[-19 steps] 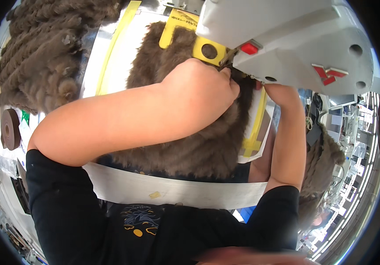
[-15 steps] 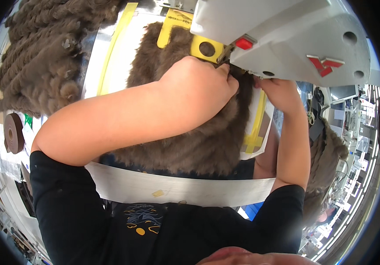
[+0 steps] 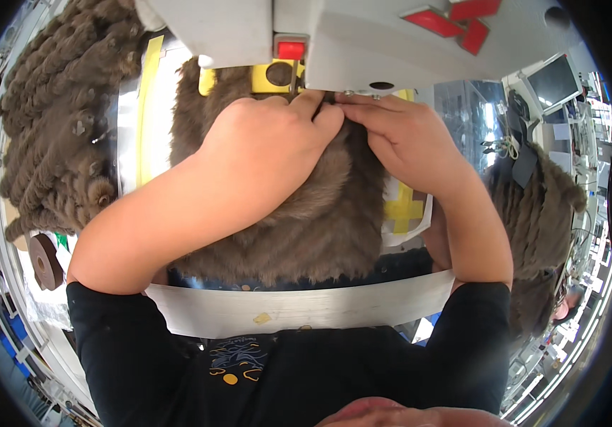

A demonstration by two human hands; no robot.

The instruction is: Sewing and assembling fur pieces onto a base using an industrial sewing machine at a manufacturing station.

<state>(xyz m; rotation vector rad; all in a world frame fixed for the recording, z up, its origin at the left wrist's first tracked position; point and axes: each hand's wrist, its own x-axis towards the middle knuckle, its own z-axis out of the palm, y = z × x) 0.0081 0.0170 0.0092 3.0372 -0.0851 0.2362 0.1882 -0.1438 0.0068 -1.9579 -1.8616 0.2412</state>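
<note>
A brown fur piece (image 3: 306, 242) lies under the head of a light grey sewing machine (image 3: 370, 43). My left hand (image 3: 270, 139) rests on the fur with its fingers curled, the fingertips pressing the fur right beside the needle area. From the right, my right hand (image 3: 409, 142) pinches the fur's edge, its fingertips close to those of my left. Some fingertips are hidden under the machine head. Just left of the needle area sits a yellow plate (image 3: 258, 80) with a round hole, below a small red part (image 3: 291, 50) of the machine.
Rows of brown fur strips (image 3: 57, 142) cover the left side, above a brown roll of tape (image 3: 45, 262). More fur (image 3: 533, 228) hangs at the right, near a monitor (image 3: 551, 82). A pale table edge (image 3: 306, 309) runs before my body.
My view has shifted, so the machine head stands higher and more to the left. My right hand's fingers now show more and lie closer to my left fingertips. Both hands remain on the fur.
</note>
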